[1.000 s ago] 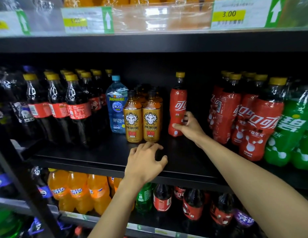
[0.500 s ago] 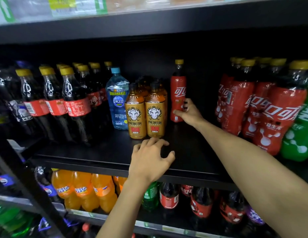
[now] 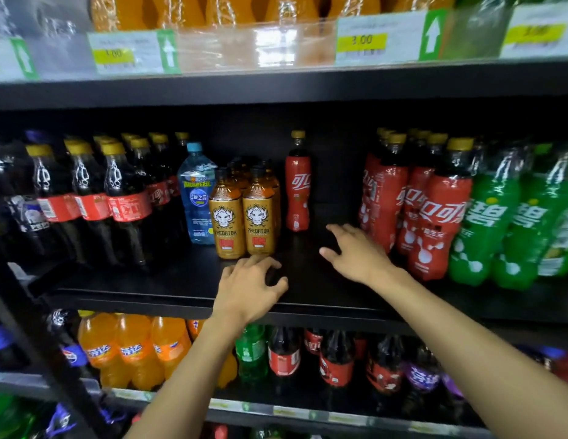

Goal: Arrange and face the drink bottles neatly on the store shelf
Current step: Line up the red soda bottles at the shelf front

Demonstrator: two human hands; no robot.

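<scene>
Left hand (image 3: 248,288) rests at shelf (image 3: 133,300) edge, right hand (image 3: 355,255) over open gap — both grips released.

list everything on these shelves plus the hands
lone cola bottle: one, red wrap, back of the gap on the middle shelf
Predator bottles: two in front, more behind, gold, left of the gap
water bottle: one, blue, left of the Predator bottles
dark cola bottles: several, red labels, middle shelf left
red-wrapped cola bottles: several, middle shelf right
green soda bottles: at least two, far right
orange soda bottles: at least three, lower shelf left
lower cola bottles: several, dark, lower shelf middle
price tags: several, yellow and green, upper shelf edge
left hand: fingertips on the middle shelf
right hand: open, over the gap
</scene>
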